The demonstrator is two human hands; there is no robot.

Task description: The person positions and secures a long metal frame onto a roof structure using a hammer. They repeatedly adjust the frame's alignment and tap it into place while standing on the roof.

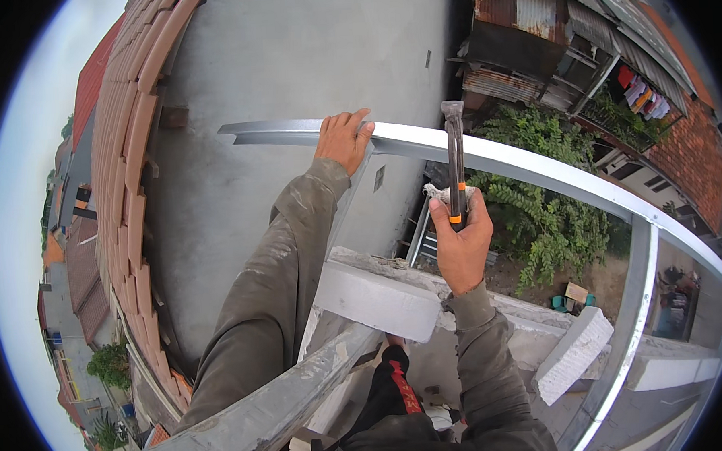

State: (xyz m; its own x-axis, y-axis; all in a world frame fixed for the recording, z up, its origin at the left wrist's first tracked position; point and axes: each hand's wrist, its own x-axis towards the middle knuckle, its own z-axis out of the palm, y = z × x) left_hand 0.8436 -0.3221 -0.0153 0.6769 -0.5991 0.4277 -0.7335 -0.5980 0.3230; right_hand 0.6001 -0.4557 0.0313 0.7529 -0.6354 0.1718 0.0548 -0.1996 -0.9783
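Observation:
A long silvery metal beam, a light steel channel, runs across in front of me from a free end over the grey wall to the far right. My left hand grips it near its left end, fingers bent over the upper edge, where a sloping metal strut meets the beam. In my right hand is a hammer with a dark handle and orange bands. It stands upright, its head just above the beam. Between hammer and palm, a pale rough piece is partly hidden; I cannot tell what it is.
White blocks lie on a rough wall top below my hands, one tilted block to the right. A metal post joins the beam at right. Roof tiles edge the left. Trees and ground lie far below.

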